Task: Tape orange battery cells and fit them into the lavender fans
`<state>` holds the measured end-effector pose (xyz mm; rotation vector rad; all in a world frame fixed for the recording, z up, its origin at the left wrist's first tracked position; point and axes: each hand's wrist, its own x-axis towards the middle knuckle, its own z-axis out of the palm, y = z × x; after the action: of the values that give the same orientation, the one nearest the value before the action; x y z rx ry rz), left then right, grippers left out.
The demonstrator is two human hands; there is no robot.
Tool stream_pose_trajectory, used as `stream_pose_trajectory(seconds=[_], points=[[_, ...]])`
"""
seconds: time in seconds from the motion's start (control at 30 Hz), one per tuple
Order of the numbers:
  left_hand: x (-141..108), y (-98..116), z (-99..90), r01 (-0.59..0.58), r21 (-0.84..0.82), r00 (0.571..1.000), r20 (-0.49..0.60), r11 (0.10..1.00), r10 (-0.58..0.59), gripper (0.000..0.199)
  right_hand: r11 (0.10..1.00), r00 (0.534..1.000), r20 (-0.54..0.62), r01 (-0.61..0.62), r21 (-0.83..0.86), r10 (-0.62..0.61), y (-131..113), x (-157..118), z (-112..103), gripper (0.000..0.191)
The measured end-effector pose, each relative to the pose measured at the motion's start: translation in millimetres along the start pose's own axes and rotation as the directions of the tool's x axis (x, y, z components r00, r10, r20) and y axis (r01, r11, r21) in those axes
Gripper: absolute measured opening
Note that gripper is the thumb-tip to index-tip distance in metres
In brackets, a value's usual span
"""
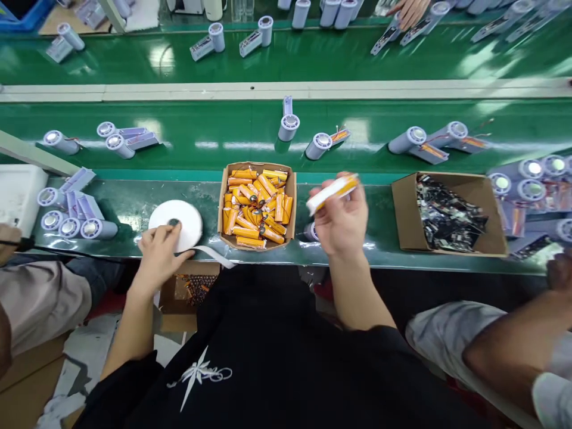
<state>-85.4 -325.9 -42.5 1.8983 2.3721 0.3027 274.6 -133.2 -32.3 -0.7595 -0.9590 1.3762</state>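
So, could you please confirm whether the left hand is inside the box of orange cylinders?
No, the left hand touches the white roll, left of that box.

The left hand (pixel 161 250) is palm down, thumb spread from bent fingers; the right hand (pixel 342 220) is raised in a pinch. Both bare forearms (pixel 360 295) angle forward and inward.

Under your left fingers (pixel 161 238) lies a matt white roll (pixel 190 215). In your right fingers (pixel 334 208), the orange piece (pixel 328 194) shows a matt white face. Between your hands, glossy orange wrapped pieces (pixel 263 208) fill a matt cardboard box (pixel 221 208). Beyond your fingers, lilac housings (pixel 404 141) look like smooth plastic; the green tabletop (pixel 379 229) is glossy.
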Motion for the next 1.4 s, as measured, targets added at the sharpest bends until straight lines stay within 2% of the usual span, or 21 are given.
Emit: stream_pose_trajectory(seconds=[0.03, 0.1, 0.13, 0.2, 0.27, 0.37, 0.47, 0.53, 0.63, 0.73, 0.83, 0.9, 0.97, 1.07, 1.13, 1.2, 1.27, 1.33, 1.37, 1.4], points=[[4, -11, -0.6, 0.056, -0.036, 0.998, 0.029, 0.998, -0.055, 0.071, 0.998, 0.995, 0.089, -0.036, -0.058, 0.041, 1, -9, -1, 0.054], [12, -9, 0.0, 0.065, -0.167, 0.996, -0.051, 0.984, -0.074, 0.064, 0.975, 0.953, 0.278, -0.06, -0.214, 0.12, 9, -33, 7, 0.053], [15, 3, 0.7, 0.003, -0.256, 0.991, -0.128, 0.967, -0.037, 0.055, 0.953, 0.926, 0.351, -0.027, -0.3, 0.137, 15, -45, 12, 0.051], [18, 41, 1.8, -0.201, -0.42, 0.963, -0.25, 0.885, 0.1, 0.041, 0.889, 0.892, 0.438, 0.107, -0.445, 0.112, 25, -64, 22, 0.046], [24, 84, 2.3, -0.367, -0.51, 0.924, -0.3, 0.778, 0.24, 0.035, 0.813, 0.871, 0.489, 0.251, -0.526, 0.048, 31, -72, 27, 0.042], [37, 130, 2.7, -0.482, -0.52, 0.873, -0.357, 0.705, 0.333, 0.027, 0.741, 0.841, 0.54, 0.368, -0.561, -0.009, 32, -74, 24, 0.042], [47, 147, 2.9, -0.529, -0.486, 0.844, -0.387, 0.696, 0.371, 0.028, 0.696, 0.84, 0.542, 0.413, -0.587, -0.041, 29, -74, 15, 0.042], [51, 152, 2.3, -0.557, -0.452, 0.827, -0.374, 0.697, 0.419, 0.026, 0.676, 0.841, 0.534, 0.441, -0.59, -0.084, 28, -75, 9, 0.041], [56, 159, -2.9, -0.625, -0.406, 0.779, -0.368, 0.667, 0.507, 0.021, 0.662, 0.829, 0.532, 0.498, -0.561, -0.173, 26, -77, 2, 0.039], [62, 172, -15.0, -0.684, -0.339, 0.729, -0.347, 0.646, 0.59, 0.02, 0.692, 0.828, 0.525, 0.496, -0.525, -0.195, 23, -77, -5, 0.042], [71, 189, -26.3, -0.738, -0.224, 0.674, -0.241, 0.636, 0.698, 0.027, 0.719, 0.839, 0.518, 0.462, -0.518, -0.166, 20, -77, -13, 0.042], [79, 198, -28.1, -0.746, -0.185, 0.663, -0.134, 0.639, 0.736, 0.032, 0.704, 0.837, 0.52, 0.474, -0.53, -0.172, 17, -75, -20, 0.039], [86, 203, -25.1, -0.731, -0.235, 0.668, -0.054, 0.64, 0.743, 0.033, 0.683, 0.835, 0.52, 0.488, -0.543, -0.182, 15, -74, -27, 0.037], [92, 202, -19.5, -0.699, -0.371, 0.656, 0.01, 0.611, 0.755, 0.025, 0.681, 0.848, 0.502, 0.469, -0.562, -0.17, 16, -77, -39, 0.035], [92, 204, -20.8, -0.725, -0.338, 0.63, 0.029, 0.6, 0.776, 0.022, 0.707, 0.872, 0.472, 0.416, -0.572, -0.132, 18, -81, -44, 0.034], [92, 210, -26.0, -0.806, -0.183, 0.566, 0.045, 0.563, 0.823, 0.021, 0.77, 0.898, 0.439, 0.299, -0.564, -0.027, 21, -84, -48, 0.035], [94, 221, -31.6, -0.889, -0.022, 0.454, 0.076, 0.457, 0.888, 0.021, 0.842, 0.883, 0.44, 0.111, -0.528, 0.16, 23, -86, -48, 0.03], [99, 232, -34.4, -0.949, 0.03, 0.314, 0.12, 0.313, 0.942, 0.023, 0.87, 0.791, 0.489, -0.107, -0.482, 0.368, 25, -88, -46, 0.022], [103, 237, -34.5, -0.965, 0.023, 0.261, 0.14, 0.261, 0.955, 0.024, 0.867, 0.732, 0.518, -0.204, -0.454, 0.443, 26, -89, -44, 0.023], [106, 240, -34.0, -0.969, 0.013, 0.246, 0.153, 0.247, 0.957, 0.024, 0.863, 0.687, 0.54, -0.279, -0.422, 0.486, 28, -90, -42, 0.027]])
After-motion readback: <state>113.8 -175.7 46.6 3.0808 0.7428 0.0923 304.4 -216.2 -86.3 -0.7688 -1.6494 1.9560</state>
